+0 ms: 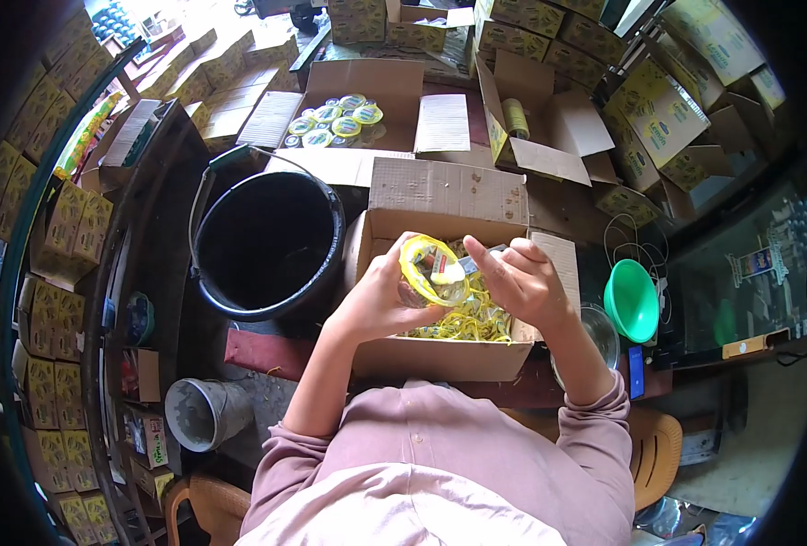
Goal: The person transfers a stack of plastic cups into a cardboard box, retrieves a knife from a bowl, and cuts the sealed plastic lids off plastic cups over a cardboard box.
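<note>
My left hand (387, 293) is wrapped round a clear plastic tub (433, 271) with a yellow rim, tilted towards me. A white label with some red shows in the tub. Close to its right side is my right hand (523, 284), index finger raised and the other fingers curled in. Something small and greyish shows by those fingers, too unclear to name. Both hands are above an open cardboard box (449, 359) holding a tangle of yellow strips (476, 318) and clear pieces.
A black bucket (267, 314) stands left of the box. Behind are a carton (367, 82) of yellow-lidded tubs and another open carton (549, 159). To the right sit a green bowl (633, 300), a clear bowl (601, 332) and a blue phone (636, 371). Printed yellow boxes (654, 123) are stacked around.
</note>
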`<state>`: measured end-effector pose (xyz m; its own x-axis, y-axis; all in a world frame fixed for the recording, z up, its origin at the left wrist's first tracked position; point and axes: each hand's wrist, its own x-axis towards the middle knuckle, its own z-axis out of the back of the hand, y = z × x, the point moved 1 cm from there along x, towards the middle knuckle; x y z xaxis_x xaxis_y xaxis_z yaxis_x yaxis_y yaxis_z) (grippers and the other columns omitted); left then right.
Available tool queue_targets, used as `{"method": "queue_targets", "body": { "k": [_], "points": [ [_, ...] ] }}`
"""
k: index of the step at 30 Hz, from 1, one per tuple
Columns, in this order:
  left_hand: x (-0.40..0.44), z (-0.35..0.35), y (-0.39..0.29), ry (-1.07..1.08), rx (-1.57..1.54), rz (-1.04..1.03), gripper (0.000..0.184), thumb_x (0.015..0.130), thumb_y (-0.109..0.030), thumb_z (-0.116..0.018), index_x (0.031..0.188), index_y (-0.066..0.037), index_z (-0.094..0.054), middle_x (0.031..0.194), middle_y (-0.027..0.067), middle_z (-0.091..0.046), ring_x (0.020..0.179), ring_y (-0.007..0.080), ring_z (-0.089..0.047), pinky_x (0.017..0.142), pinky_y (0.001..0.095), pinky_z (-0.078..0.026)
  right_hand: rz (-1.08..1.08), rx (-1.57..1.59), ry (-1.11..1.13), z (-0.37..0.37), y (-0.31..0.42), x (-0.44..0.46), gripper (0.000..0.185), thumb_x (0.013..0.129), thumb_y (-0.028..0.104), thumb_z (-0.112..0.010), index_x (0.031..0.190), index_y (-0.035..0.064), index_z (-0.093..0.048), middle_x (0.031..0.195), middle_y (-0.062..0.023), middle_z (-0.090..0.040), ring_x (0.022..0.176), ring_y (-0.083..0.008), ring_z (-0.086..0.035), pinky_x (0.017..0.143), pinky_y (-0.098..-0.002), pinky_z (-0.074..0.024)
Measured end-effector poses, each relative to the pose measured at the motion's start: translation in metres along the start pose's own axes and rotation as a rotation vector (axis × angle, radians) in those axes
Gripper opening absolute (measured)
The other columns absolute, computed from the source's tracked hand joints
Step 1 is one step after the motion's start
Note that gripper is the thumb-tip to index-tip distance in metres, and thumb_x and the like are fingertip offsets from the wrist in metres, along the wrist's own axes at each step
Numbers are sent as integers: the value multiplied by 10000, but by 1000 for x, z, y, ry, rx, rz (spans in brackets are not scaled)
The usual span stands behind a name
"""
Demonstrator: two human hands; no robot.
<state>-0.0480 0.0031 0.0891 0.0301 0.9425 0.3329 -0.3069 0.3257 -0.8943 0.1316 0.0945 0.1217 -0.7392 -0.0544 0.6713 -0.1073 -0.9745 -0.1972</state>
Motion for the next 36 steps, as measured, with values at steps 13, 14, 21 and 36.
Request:
{"method": "queue_targets", "body": {
  "k": [13,14,21,36],
  "points": [
    [1,-2,7,88,-189,2,553,652,-156,-756,1084,7,-451,915,92,-595,844,123,-571,758,262,-476,-20,-56,46,-2,3,-9,534,682,36,-616,1207,-9,-533,578,53,-441,564,-63,-482,738,-239,-427],
    [1,-3,8,95,-190,-4,553,652,-155,-756,1084,6,-451,914,91,-594,839,123,-570,753,260,-475,-26,-52,45,-1,3,-9,529,685,35,-616,1206,-9,-534,578,53,-441,565,-63,-483,737,-238,-428],
    [2,-8,9,145,-237,34,530,658,-150,-750,1070,-2,-452,896,74,-583,819,109,-557,730,248,-472,0,-45,26,-7,8,-7,531,686,24,-627,1207,-13,-531,578,61,-432,565,-62,-477,745,-229,-427],
    [6,3,3,-71,42,-27,664,615,-180,-754,1144,0,-395,979,138,-571,935,227,-576,832,309,-449,-108,31,34,-6,5,4,558,698,11,-598,1244,-26,-486,584,28,-460,578,-89,-475,739,-252,-417]
  ]
}}
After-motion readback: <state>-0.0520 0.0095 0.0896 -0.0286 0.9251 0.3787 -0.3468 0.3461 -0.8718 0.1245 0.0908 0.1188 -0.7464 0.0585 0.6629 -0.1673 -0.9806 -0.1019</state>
